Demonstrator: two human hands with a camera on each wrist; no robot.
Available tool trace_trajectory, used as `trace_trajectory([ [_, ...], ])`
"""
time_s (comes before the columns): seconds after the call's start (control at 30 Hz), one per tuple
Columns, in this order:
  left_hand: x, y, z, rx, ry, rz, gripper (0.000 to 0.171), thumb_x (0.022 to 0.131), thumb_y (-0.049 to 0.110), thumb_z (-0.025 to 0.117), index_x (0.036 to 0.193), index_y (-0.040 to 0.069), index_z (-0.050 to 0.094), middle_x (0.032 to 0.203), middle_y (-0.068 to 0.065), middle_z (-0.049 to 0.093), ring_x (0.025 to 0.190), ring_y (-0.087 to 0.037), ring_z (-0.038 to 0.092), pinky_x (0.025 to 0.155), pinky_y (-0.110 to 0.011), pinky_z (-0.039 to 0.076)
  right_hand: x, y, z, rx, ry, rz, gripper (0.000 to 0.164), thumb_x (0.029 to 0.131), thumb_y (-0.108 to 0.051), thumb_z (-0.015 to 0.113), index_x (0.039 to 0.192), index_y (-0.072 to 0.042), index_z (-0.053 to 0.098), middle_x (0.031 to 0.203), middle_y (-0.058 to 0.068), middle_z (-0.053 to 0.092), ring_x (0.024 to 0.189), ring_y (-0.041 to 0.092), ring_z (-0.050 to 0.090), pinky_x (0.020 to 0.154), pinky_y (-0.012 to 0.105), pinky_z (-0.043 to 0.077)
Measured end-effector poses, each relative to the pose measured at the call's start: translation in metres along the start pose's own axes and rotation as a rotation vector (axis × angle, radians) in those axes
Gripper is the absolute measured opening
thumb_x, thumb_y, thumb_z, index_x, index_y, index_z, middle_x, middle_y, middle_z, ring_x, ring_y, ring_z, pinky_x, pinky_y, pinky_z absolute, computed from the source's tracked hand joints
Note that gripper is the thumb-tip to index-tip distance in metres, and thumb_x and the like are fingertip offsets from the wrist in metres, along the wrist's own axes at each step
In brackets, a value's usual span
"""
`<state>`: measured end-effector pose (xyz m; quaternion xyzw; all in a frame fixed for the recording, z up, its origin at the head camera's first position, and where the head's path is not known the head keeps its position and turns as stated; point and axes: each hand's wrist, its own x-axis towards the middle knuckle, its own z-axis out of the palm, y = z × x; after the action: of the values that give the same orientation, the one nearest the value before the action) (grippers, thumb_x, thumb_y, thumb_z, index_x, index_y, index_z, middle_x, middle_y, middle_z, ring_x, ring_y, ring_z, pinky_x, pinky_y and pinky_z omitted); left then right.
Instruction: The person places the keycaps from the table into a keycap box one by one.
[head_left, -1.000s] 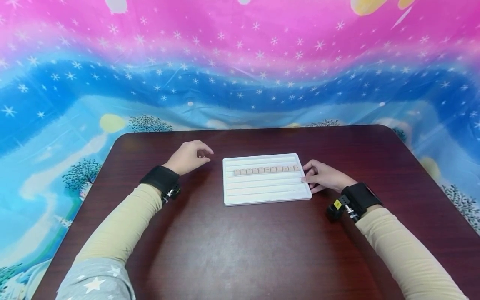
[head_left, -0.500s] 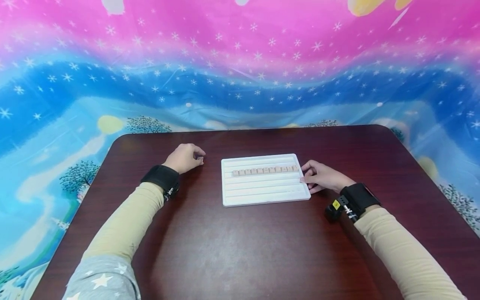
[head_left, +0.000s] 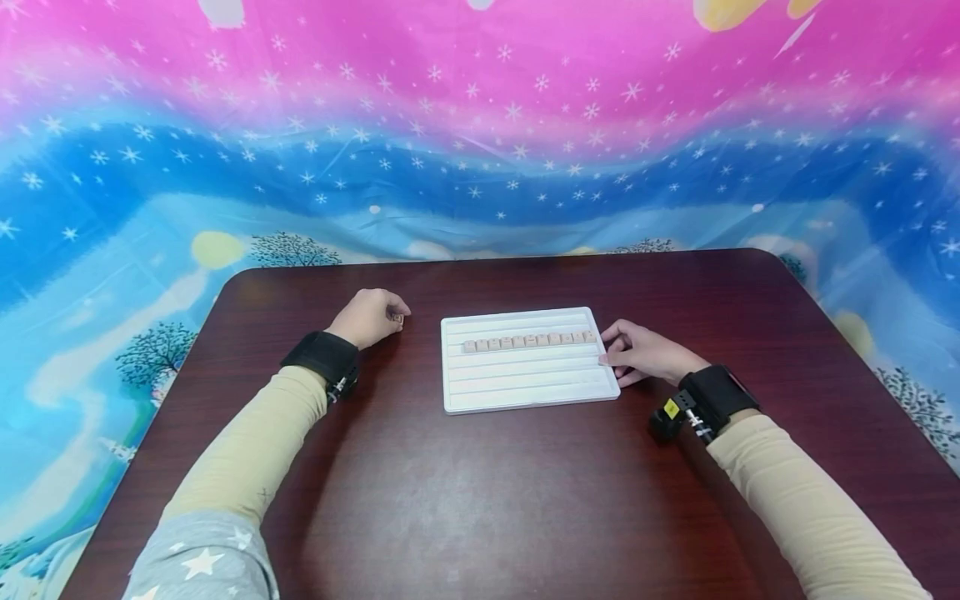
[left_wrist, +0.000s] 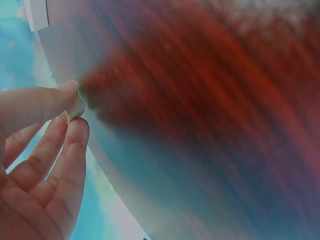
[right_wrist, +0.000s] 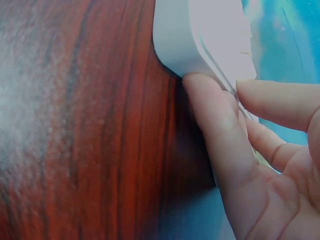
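My left hand (head_left: 367, 318), left of the tray and just over the table, pinches a small beige keycap (head_left: 397, 318) between thumb and fingers. In the left wrist view the pale keycap (left_wrist: 75, 107) shows between the fingertips, partly covered by them. A white ridged tray (head_left: 525, 380) lies on the table. Across one of its upper grooves runs a row of several beige keycaps (head_left: 530, 341); their markings are too small to read. My right hand (head_left: 648, 352) grips the tray's right edge, with one finger on top of the rim and another against its side wall in the right wrist view.
The dark reddish-brown table (head_left: 465, 500) has rounded far corners. Behind it hangs a pink and blue cloth (head_left: 480, 125) with snowflakes and trees. Black straps with small cameras sit on both wrists.
My left hand has drawn slightly left, away from the tray, and its thumb and fingers have closed up on the keycap, which has turned a little. The right hand keeps its grip on the tray.
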<state>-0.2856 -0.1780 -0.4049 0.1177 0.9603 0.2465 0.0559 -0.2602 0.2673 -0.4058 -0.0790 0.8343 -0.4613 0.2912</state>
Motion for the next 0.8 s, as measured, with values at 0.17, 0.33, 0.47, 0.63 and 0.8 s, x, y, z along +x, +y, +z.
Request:
trace_trajectory([
  [0.17,-0.003,-0.002,-0.002,-0.036,0.015,0.010,0.022,0.092,0.000,0.068,0.112,0.001,0.076,0.107,-0.015,0.073,0.101,-0.029,0.066,0.091,-0.047,0.051,0.001,0.000,0.001,-0.003,0.005,0.005,0.045,0.103,-0.005,0.061,0.137,0.010,0.036,0.101,0.017,0.053,0.080,0.023,0.056,0.069,0.034,0.060],
  [0.33,-0.007,-0.001,-0.007,-0.064,0.014,0.019,0.020,0.092,0.002,0.070,0.112,0.001,0.076,0.101,-0.012,0.072,0.095,-0.027,0.065,0.086,-0.045,0.052,0.000,0.000,0.001,-0.005,0.003,0.006,0.046,0.102,-0.004,0.062,0.137,0.010,0.035,0.101,0.017,0.054,0.080,0.023,0.056,0.070,0.034,0.060],
  [0.47,-0.010,0.000,-0.008,-0.140,0.018,0.002,0.018,0.092,0.004,0.072,0.110,0.001,0.076,0.098,-0.010,0.073,0.091,-0.026,0.066,0.085,-0.043,0.052,0.000,0.001,0.001,0.000,-0.001,0.005,0.047,0.102,-0.004,0.062,0.137,0.010,0.035,0.101,0.017,0.054,0.080,0.023,0.056,0.070,0.034,0.060],
  [0.63,-0.013,0.003,-0.006,-0.244,0.036,0.007,0.014,0.091,0.005,0.075,0.105,0.002,0.074,0.098,-0.011,0.072,0.089,-0.025,0.067,0.083,-0.041,0.052,-0.001,0.000,0.001,-0.010,0.006,0.003,0.048,0.102,-0.005,0.062,0.138,0.010,0.035,0.102,0.019,0.053,0.079,0.024,0.056,0.070,0.034,0.060],
  [0.8,-0.015,0.008,-0.004,-0.311,0.043,-0.004,0.016,0.092,0.006,0.074,0.107,0.001,0.071,0.100,-0.013,0.069,0.091,-0.026,0.067,0.081,-0.038,0.052,-0.001,-0.001,0.001,-0.003,0.001,0.001,0.046,0.102,-0.004,0.062,0.137,0.010,0.035,0.102,0.019,0.053,0.079,0.024,0.056,0.069,0.034,0.060],
])
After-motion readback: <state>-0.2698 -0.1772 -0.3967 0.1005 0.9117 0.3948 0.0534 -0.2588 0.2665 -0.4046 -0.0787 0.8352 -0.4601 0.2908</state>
